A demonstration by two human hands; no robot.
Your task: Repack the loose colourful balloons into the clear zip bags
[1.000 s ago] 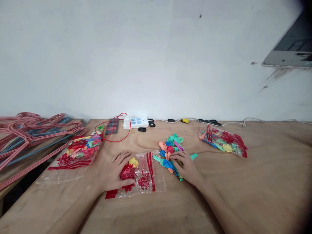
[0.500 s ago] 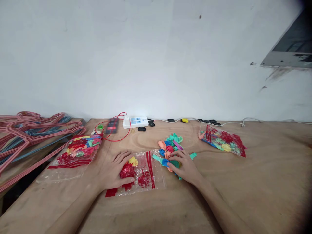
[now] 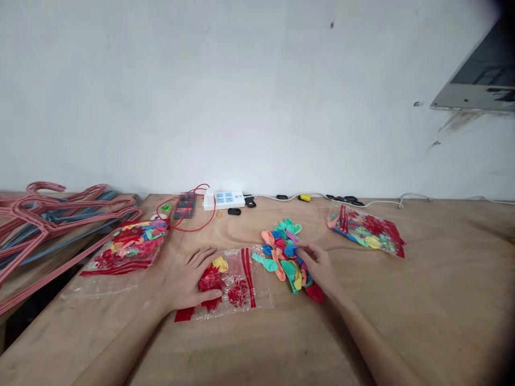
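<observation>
Seen from the head camera, the left hand (image 3: 189, 281) lies flat with its fingers spread on a clear bag (image 3: 238, 285) with red print, on the wooden table (image 3: 410, 305). Just right of the bag sits a pile of balloons (image 3: 284, 249). The right hand (image 3: 321, 271) touches the pile with curled fingers. Whether it pinches one is too hard to tell.

The table (image 3: 442, 279) is pale matt plywood with visible grain. The bag (image 3: 241, 279) is thin clear plastic, glossy and wrinkled. At its 3 o'clock the balloons (image 3: 284, 252) look like soft matt rubber. At 12 o'clock the power strip (image 3: 224, 199) is smooth white plastic.
</observation>
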